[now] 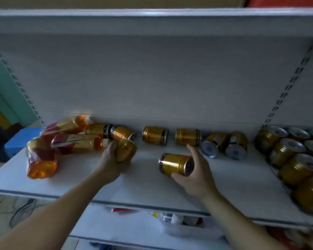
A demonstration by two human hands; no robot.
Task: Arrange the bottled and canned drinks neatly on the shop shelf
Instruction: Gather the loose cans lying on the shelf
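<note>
Head view: left hand (pixel 109 159) around glossy gold can (pixel 126 150), right hand (pixel 197 170) around second can (pixel 175 164).

The white shelf (pixel 152 188) carries orange bottles (pixel 76 143) lying jumbled at left, gold cans (pixel 154 135) toppled along the back, and upright cans (pixel 285 151) in rows at right.

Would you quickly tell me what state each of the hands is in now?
Left hand: grips a gold can.
Right hand: grips a second gold can, lying sideways.
</note>
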